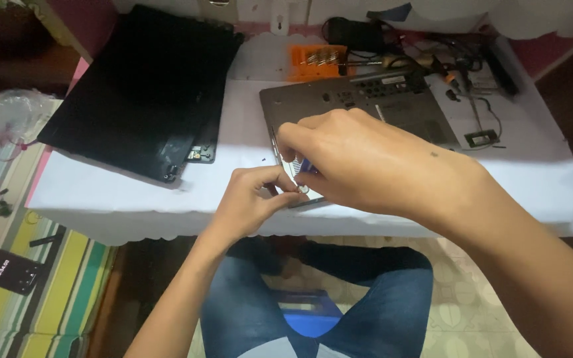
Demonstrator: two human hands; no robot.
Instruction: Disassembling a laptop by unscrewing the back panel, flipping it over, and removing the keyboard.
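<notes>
We see the left hand (253,199) and right hand (359,162) pinching together at the near-left corner of the grey laptop base (366,106), whose long axis runs left-right across the table (233,192).

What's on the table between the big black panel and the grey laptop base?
In the head view, only bare white table cover lies between the black panel and the grey laptop base.

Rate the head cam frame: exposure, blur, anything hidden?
Head view: white table cover is bright, near blown out, while the black panel loses detail. Left hand and right hand are slightly soft and cover the near corner of the grey laptop base; what the fingers pinch cannot be made out. Edges look dim.
</notes>
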